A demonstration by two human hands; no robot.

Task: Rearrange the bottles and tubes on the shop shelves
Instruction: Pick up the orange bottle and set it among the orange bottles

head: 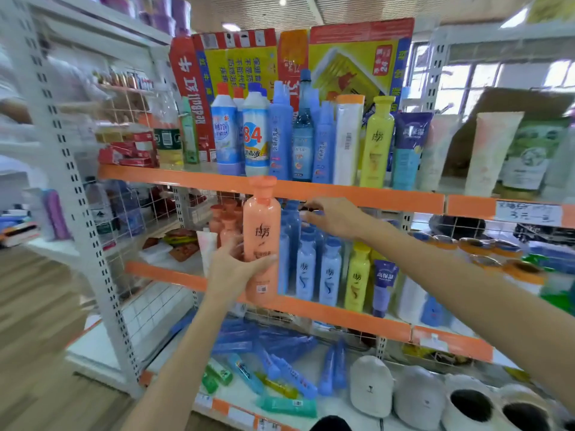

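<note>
Left hand (231, 269): wrapped around the orange shampoo bottle (261, 241), held upright in front of the middle shelf (342, 318).
Right hand (334, 216): fingers loosely extended, holding nothing, reaching among the blue bottles (306, 265) under the upper shelf edge (357, 195).
Risk, blue row: packed tight; likely toppled by a careless nudge.
Risk, orange bottle: tall, one-handed grip; could clip the upper shelf edge.

Smooth plastic orange bottle (261, 241), perforated painted metal upright (77, 194), wood-look floor (37, 306)
</note>
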